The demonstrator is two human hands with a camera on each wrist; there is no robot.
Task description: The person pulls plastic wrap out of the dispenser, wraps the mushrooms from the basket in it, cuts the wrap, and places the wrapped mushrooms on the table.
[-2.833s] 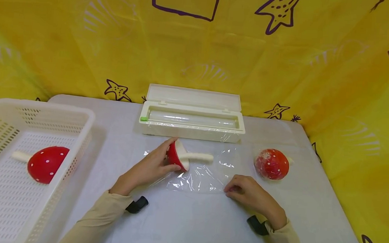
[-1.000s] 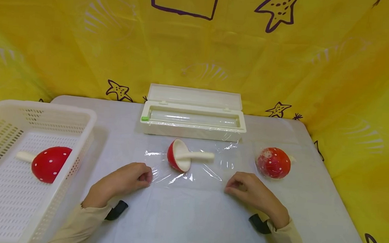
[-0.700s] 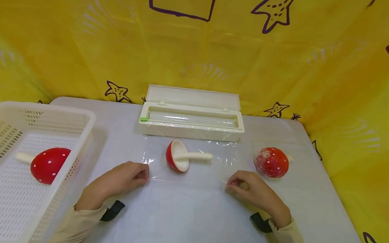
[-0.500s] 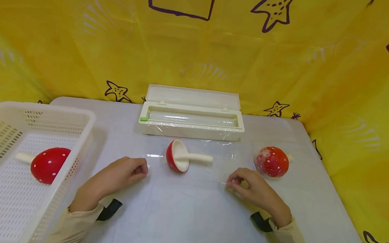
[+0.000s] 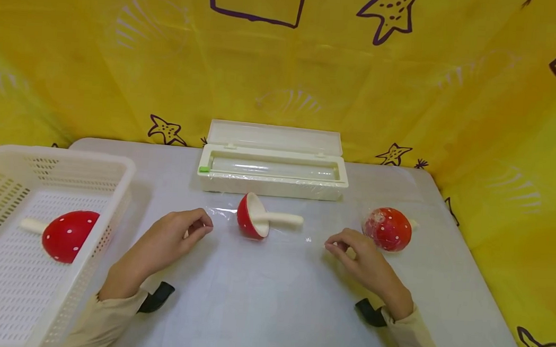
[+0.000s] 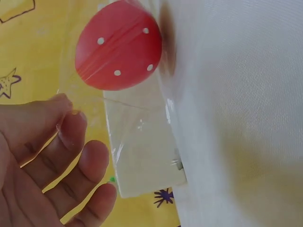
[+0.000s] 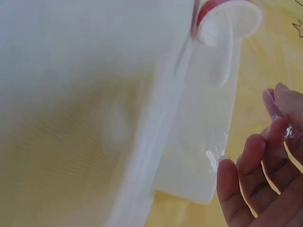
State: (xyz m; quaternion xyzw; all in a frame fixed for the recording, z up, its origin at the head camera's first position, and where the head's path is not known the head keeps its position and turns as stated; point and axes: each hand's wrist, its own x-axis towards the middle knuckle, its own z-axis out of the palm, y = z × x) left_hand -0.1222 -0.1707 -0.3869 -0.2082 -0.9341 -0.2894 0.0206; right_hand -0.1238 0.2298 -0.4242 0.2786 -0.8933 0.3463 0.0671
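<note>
Two corners of the cling film (image 5: 274,236) are pinched, one in your left hand (image 5: 171,239), one in your right hand (image 5: 356,255). Between them the toy mushroom (image 5: 256,222) lies, apparently on the film, near the dispenser box (image 5: 272,168).

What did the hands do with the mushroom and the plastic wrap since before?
The left hand let go of the middle mushroom and pinched the plastic wrap. Both hands lifted its near edge toward the mushroom; the right hand kept pinching. Basket, box and other mushrooms stayed.

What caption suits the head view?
Two hands, left hand and right hand, pinch clear plastic film beneath red white-dotted toy mushroom.
</note>
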